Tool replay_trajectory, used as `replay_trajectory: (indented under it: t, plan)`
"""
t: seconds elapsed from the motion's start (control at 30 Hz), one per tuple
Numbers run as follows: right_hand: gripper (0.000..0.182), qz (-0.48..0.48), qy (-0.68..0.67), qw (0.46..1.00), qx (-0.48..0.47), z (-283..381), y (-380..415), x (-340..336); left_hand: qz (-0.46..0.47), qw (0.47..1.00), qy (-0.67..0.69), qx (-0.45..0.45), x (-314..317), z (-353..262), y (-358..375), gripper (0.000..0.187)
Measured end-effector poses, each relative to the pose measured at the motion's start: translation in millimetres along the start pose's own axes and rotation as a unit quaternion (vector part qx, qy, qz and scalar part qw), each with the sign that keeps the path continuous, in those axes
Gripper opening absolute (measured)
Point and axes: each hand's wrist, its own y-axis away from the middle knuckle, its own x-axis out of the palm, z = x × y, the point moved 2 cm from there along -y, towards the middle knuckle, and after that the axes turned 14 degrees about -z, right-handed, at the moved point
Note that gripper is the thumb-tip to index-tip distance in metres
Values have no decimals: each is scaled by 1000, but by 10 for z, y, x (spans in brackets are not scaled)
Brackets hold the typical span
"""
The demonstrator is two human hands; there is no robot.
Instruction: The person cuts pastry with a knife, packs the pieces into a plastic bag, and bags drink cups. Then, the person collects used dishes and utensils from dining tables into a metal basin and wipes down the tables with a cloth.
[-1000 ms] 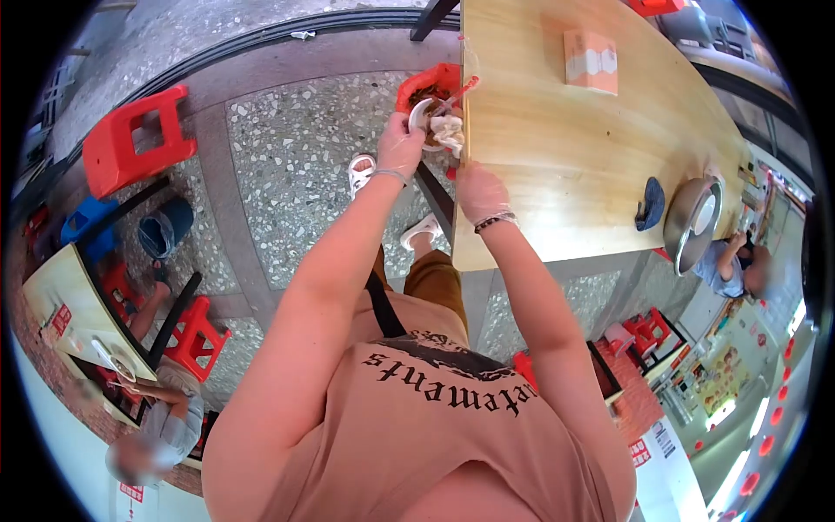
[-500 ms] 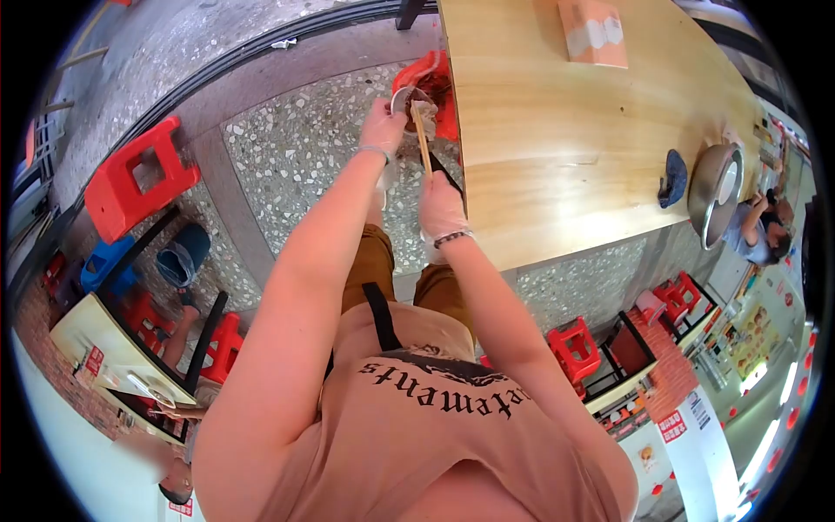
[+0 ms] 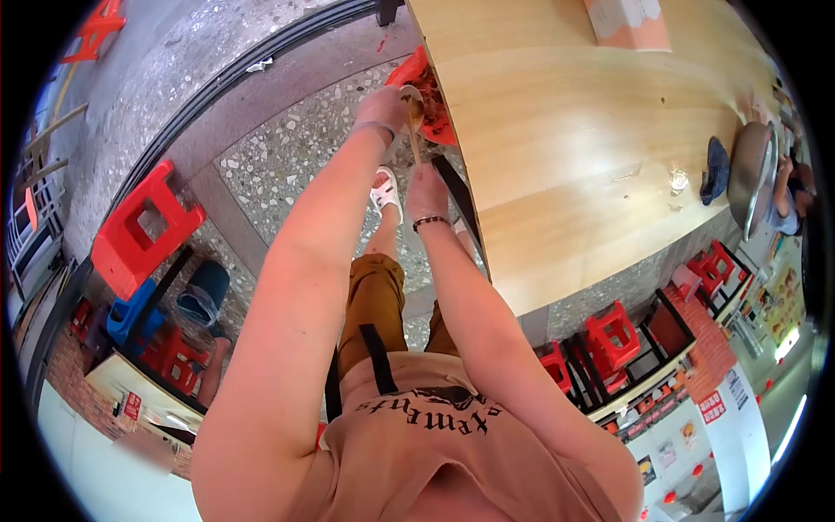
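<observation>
My left hand, in a clear glove, grips a small bowl by its rim. The bowl is tipped on its side over a red plastic bag with dark scraps in it, beside the table's left edge. Closed around a pair of light wooden chopsticks, my right hand is also gloved and wears a dark bead bracelet. The chopstick tips reach the bowl's inside, where brown residue shows.
The wooden table stands at my right with a tissue box, a dark blue cloth and a metal basin. A red stool and a blue bin are at left. Another person is beyond the basin.
The pale clump at the bowl is no longer visible there, and the bowl's inside and the bag's scraps show more. My view has shifted, bringing my white sandal into sight.
</observation>
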Motion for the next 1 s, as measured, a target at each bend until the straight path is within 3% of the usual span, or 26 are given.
replay_trajectory:
  t: [0.2,0.3,0.37,0.4,0.43,0.47,0.5,0.53,0.57,0.6,0.63,0.67,0.7,0.77,0.8,0.87,0.93,1.0]
  plan:
    - [35,-21,-22,999,-17,-80,-163,82,37,995,-69,60,-183,-161,-36,28]
    - [40,17,-4,999,44,-245,-331,317,53,995,-80,11,-67,24,-106,28]
    - [41,-127,-67,987,70,-252,-474,399,1,999,-31,31,-196,143,68,25]
    - [44,-224,-165,960,14,85,-457,176,14,997,-70,-22,20,438,19,26]
    - [46,-219,-125,967,-29,16,-627,390,1,998,-57,-38,-67,499,131,26]
    - [48,-175,-131,976,11,187,-602,273,-28,998,-31,-42,-76,668,270,25]
    - [52,-192,-233,953,-32,449,-461,17,-86,996,-34,-12,-253,687,531,26]
    - [58,-102,-357,926,69,699,-187,-281,-81,992,-86,34,-286,812,659,26]
    - [63,-28,-193,977,88,823,-18,-500,-128,991,4,37,-378,919,890,27]
    - [65,60,-307,948,61,965,244,-854,-81,993,72,-51,-422,1049,1025,27]
    - [67,147,-414,898,25,1074,514,-1171,-58,989,123,-61,-421,1220,1179,29]
    - [67,91,-351,913,-184,1059,709,-1519,-21,968,238,-74,-496,1301,1364,30]
    - [68,30,-267,884,-381,974,833,-1865,-79,957,266,-89,-757,992,1586,29]
    - [61,-93,-226,868,-433,604,549,-2484,-38,926,303,-220,-1008,884,1889,28]
    - [64,-179,-332,862,-339,198,212,-2667,-62,919,321,-222,-1139,767,2013,29]
    - [59,-385,-140,857,-313,-352,-615,-3546,-114,892,365,-242,-1331,505,2219,31]
    - [58,-435,-55,865,-245,-1023,-1393,-4298,-147,872,394,-251,-1441,242,2322,33]
    - [58,-433,56,843,-314,-1537,-1973,-4871,-171,880,372,-241,-1512,-41,2446,34]
